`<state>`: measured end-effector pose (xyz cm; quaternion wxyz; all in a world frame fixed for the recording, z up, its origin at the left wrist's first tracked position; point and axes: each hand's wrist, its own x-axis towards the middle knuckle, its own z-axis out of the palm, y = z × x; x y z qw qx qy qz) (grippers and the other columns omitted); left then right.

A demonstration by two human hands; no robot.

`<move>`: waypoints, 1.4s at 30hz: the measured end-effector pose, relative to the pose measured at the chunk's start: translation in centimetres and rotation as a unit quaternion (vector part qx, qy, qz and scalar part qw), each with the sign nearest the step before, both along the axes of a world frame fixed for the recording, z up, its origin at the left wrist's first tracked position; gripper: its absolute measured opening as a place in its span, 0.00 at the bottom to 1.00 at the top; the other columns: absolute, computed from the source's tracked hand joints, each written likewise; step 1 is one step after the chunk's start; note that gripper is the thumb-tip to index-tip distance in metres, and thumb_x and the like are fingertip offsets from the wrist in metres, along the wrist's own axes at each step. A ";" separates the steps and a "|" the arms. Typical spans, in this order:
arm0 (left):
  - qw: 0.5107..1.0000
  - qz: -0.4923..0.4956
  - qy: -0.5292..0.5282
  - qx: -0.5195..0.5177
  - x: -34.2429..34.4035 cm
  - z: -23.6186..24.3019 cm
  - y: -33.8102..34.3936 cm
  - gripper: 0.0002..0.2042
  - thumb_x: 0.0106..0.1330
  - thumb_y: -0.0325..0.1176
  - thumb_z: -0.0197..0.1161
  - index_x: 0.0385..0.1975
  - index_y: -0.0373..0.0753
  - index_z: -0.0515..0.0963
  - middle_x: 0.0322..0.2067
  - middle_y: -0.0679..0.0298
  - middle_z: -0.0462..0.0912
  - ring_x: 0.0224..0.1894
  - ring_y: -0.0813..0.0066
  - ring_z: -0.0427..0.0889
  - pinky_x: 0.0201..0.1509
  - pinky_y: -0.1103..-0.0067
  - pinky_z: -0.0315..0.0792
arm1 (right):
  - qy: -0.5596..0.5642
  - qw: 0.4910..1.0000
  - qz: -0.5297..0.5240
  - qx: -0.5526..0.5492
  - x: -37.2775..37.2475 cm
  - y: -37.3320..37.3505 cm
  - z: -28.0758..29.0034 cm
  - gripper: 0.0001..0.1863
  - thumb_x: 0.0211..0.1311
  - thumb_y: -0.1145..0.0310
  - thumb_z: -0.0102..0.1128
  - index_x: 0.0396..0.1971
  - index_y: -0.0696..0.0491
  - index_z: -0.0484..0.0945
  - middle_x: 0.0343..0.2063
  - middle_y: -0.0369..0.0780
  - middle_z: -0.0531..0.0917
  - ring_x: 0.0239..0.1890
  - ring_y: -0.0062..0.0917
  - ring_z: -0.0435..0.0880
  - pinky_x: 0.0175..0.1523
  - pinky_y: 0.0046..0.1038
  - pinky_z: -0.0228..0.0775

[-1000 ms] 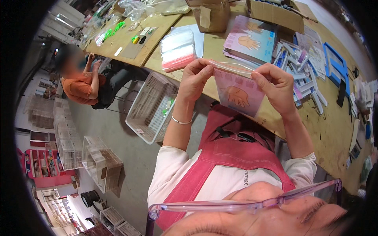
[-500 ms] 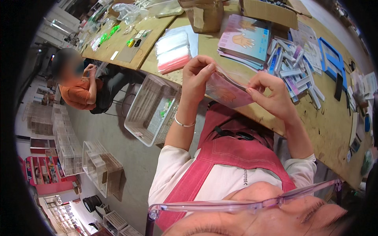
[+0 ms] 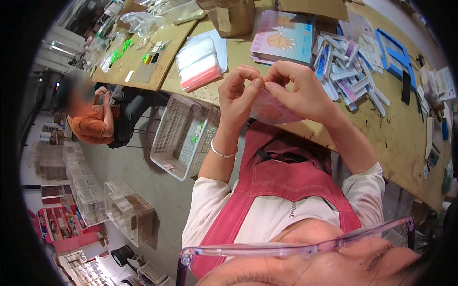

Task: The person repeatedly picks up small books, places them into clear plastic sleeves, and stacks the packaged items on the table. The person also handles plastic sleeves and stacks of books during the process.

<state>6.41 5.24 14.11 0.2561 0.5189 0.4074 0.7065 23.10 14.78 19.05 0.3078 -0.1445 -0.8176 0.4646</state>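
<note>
My left hand (image 3: 238, 97) and my right hand (image 3: 298, 93) are pinched close together along the top edge of a clear bag holding a pink printed sheet (image 3: 269, 112) with a hand picture, at the table's front edge. My fingertips hide much of that edge. Beyond my hands lie a stack of printed hand-picture cards (image 3: 281, 40), a bundle of clear bags with pink edges (image 3: 198, 62) on a pale sheet, and a pile of white and blue narrow plastic pieces (image 3: 348, 76).
A seated person (image 3: 93, 124) in orange is at the left. Below the wooden table (image 3: 400, 138) is a plastic basket (image 3: 181, 133); stacked crates (image 3: 83, 181) stand on the floor. Cardboard boxes (image 3: 226, 16), a blue plastic frame (image 3: 396, 52) and loose clutter are on the table.
My right hand has moved left along the bag's top edge until it meets my left hand. The bag has tilted, and less of its printed front shows.
</note>
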 end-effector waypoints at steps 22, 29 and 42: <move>0.976 -0.130 -0.159 0.074 7.1 3.5 1.5 0.07 0.73 0.31 0.61 0.33 0.38 0.73 0.37 0.60 0.77 0.43 0.68 0.75 0.55 0.67 0.73 | 0.218 0.937 -0.262 0.074 14.6 -9.4 -6.6 0.15 0.58 0.75 0.73 0.46 0.59 0.86 0.45 0.43 0.89 0.50 0.40 0.86 0.57 0.35 0.77; 0.954 -0.288 -0.035 -0.073 16.9 -0.1 4.3 0.19 0.84 0.38 0.49 0.59 0.27 0.77 0.55 0.48 0.82 0.53 0.63 0.82 0.62 0.68 0.74 | 0.094 0.879 -0.463 -0.059 28.5 -16.9 -9.3 0.12 0.71 0.74 0.64 0.50 0.61 0.85 0.43 0.46 0.90 0.46 0.29 0.89 0.53 0.30 0.80; 0.966 -0.180 0.044 -0.179 10.2 -7.0 4.9 0.19 0.79 0.25 0.58 0.67 0.33 0.71 0.47 0.59 0.84 0.52 0.72 0.83 0.56 0.74 0.80 | -0.413 0.746 -0.514 -0.097 36.2 -19.9 -19.7 0.28 0.67 0.58 0.68 0.61 0.58 0.78 0.51 0.51 0.86 0.55 0.50 0.85 0.58 0.46 0.76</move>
